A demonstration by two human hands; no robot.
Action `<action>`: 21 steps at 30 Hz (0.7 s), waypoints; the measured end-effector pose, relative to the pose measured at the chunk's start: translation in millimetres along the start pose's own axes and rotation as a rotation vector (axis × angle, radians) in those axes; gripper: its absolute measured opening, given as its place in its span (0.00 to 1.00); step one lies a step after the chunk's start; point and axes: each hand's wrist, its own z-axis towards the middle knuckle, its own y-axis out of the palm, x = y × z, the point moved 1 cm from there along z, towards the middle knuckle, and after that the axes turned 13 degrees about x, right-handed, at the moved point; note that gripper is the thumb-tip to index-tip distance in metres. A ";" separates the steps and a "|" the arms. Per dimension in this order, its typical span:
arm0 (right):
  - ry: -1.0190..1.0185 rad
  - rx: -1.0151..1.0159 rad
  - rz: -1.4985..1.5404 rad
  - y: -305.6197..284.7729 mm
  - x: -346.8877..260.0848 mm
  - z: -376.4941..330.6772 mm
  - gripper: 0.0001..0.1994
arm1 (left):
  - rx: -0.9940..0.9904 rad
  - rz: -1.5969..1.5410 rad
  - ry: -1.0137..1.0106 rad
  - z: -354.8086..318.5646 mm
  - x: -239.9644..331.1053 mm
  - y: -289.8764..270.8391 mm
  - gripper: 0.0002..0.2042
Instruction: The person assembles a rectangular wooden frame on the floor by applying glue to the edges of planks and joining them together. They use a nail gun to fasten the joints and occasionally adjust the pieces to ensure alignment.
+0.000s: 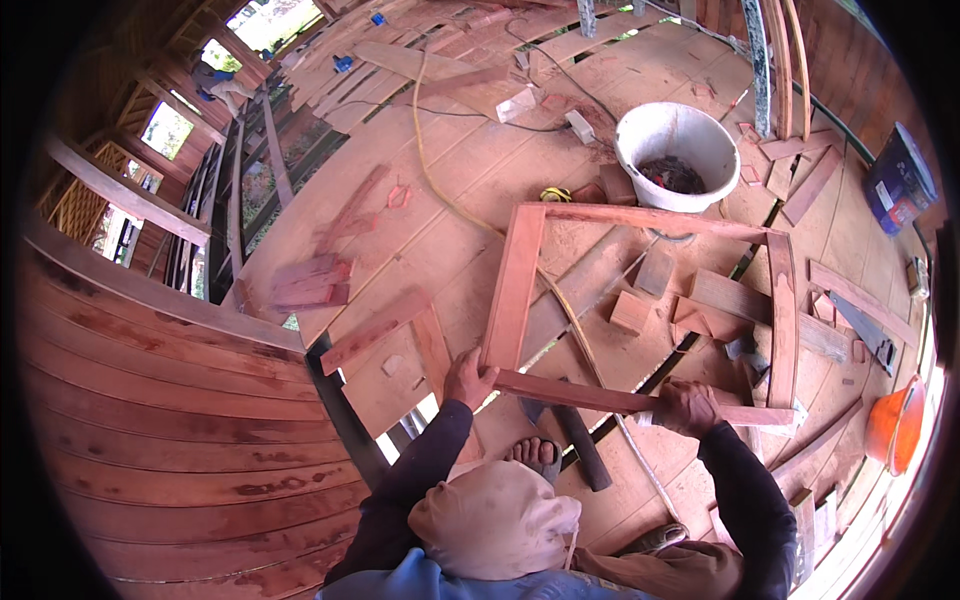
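Holding the reddish wooden frame (518, 290) out in front over the plank floor (400, 260), and here's the left hand (470, 380), its grip closed round the near left corner, while the right hand (687, 408) has its grip wrapped on the near rail, towards its right end! Loose wood blocks (630, 312) show through the opening, a white bucket (660, 140) sits just past the far rail, and out to the right are a handsaw (864, 331) and an orange bucket (890, 428)
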 end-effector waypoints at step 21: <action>0.000 -0.050 -0.037 14.8 -13.3 3.5 0.13 | 0.186 -0.852 -0.499 -72.5 -29.9 33.9 0.19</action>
